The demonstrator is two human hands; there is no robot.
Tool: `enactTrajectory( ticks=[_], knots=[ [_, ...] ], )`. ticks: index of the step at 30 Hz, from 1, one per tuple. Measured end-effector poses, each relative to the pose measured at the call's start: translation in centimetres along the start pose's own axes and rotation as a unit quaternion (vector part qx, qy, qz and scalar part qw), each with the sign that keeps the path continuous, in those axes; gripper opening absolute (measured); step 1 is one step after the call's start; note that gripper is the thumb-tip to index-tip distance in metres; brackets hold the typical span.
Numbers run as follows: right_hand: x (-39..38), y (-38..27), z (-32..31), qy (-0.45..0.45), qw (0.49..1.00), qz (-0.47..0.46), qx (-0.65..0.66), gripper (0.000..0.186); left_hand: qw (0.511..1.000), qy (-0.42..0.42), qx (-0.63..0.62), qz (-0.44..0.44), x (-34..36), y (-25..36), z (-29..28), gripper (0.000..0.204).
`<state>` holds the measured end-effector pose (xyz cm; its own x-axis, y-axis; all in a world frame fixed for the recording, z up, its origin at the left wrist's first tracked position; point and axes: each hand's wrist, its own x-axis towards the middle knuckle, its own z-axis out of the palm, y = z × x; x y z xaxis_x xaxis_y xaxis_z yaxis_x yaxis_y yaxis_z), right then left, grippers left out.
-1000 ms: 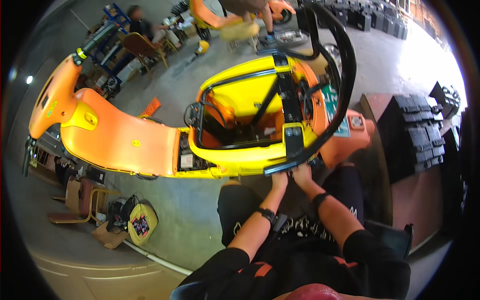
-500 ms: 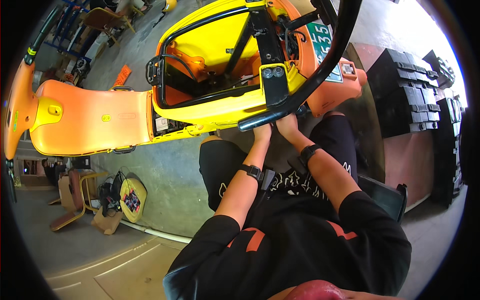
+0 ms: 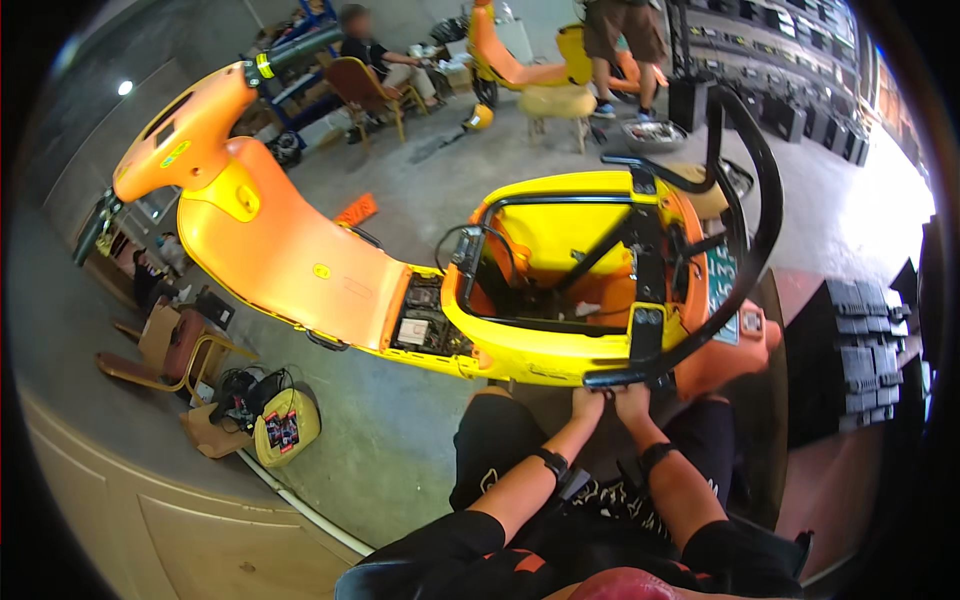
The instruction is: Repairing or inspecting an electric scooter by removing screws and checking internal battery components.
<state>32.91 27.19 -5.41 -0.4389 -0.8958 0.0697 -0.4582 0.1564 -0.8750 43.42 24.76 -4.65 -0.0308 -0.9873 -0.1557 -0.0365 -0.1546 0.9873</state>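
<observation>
A yellow and orange electric scooter (image 3: 560, 366) stands across in front of me, its seat bucket uncovered. Below the black tubular rail (image 3: 690, 350) at its rear, my left hand (image 3: 588, 403) and my right hand (image 3: 632, 400) are close together at the lower side of the body. Both look closed, with fingers curled toward a small dark spot between them. What they hold is too small and too shaded to make out. To the left are the scooter's orange footboard (image 3: 300, 260) and an uncovered compartment with wiring (image 3: 425, 300).
Black battery-like boxes (image 3: 860, 350) are stacked at right. A yellow stool (image 3: 285, 428) and a tipped chair (image 3: 180, 350) stand at left. Further back are a seated person (image 3: 375, 55), a standing person (image 3: 625, 40), another scooter (image 3: 500, 55) and a metal bowl (image 3: 655, 135).
My view has tilted up, bringing the far room and the people into sight. The scooter sits lower and further right in the picture. My hands stay together under the rear rail.
</observation>
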Motion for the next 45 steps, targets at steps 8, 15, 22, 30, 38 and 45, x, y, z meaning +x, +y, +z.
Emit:
enactTrajectory(
  ticks=[8,15,22,30,38,45],
  knots=[
    [1.2,1.2,1.1,-0.021,0.998,0.051,0.022,0.023,0.997,-0.012,-0.016,-0.071,0.7,0.1,-0.4,0.012],
    [1.1,-0.6,0.9,-0.027,0.999,0.018,0.025,0.021,0.993,0.0,-0.098,-0.064,0.9,-0.1,-0.7,0.012],
    [1.5,2.0,1.8,-0.062,0.997,0.017,0.048,0.016,0.993,0.01,-0.087,-0.076,1.0,-0.1,-0.8,0.012],
    [1.6,2.2,2.2,-0.066,0.996,0.059,-0.027,0.022,0.995,-0.006,-0.072,-0.064,1.4,-0.8,-0.9,0.02],
    [1.0,-0.5,1.0,-0.081,0.995,0.046,0.031,0.019,0.982,-0.07,-0.07,-0.163,1.2,1.0,-1.5,0.02],
    [0.8,-0.5,1.1,-0.062,0.994,0.031,0.086,0.014,0.982,-0.051,-0.082,-0.163,1.1,0.7,-1.3,0.02]
  ],
)
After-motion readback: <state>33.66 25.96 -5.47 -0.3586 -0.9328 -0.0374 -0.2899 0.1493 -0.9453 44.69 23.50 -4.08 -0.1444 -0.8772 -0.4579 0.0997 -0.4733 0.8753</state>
